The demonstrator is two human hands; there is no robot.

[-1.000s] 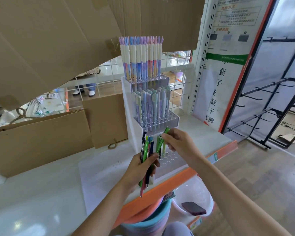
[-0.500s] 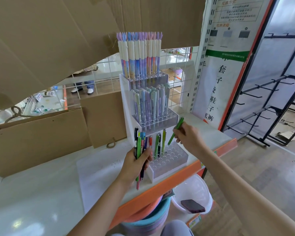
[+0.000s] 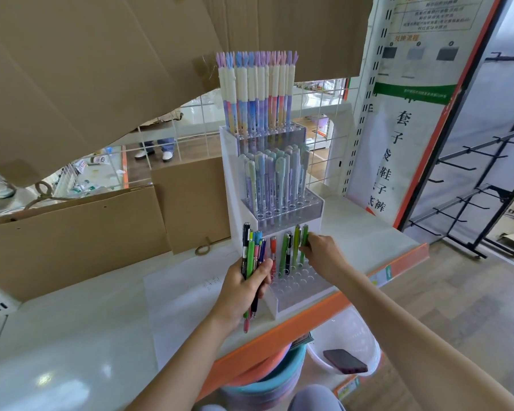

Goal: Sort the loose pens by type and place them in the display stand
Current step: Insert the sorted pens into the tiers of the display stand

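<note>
A three-tier clear display stand (image 3: 297, 295) sits on the white shelf. Its top tier holds tall pastel pens (image 3: 257, 93), its middle tier capped pastel pens (image 3: 275, 179). The bottom tier holds a red pen (image 3: 273, 256), a black one and some green ones (image 3: 285, 253) in the back row. My left hand (image 3: 247, 287) grips a bundle of loose pens (image 3: 252, 250), green, black, blue and pink, upright just left of the stand. My right hand (image 3: 321, 256) pinches a green pen (image 3: 304, 244) standing upright in the back row of the bottom tier.
Brown cardboard sheets (image 3: 72, 238) lean behind and hang overhead. A wire grid (image 3: 318, 114) backs the stand. Below the orange shelf edge (image 3: 279, 333) are stacked basins (image 3: 267, 378) and a white tub (image 3: 359, 336) with a dark phone (image 3: 344, 361). Black hook racks (image 3: 481, 188) stand right.
My right hand has carried the green pen from a tilted hold beside the middle tier down into the bottom tier's back row, where it now stands upright. My left hand stays put.
</note>
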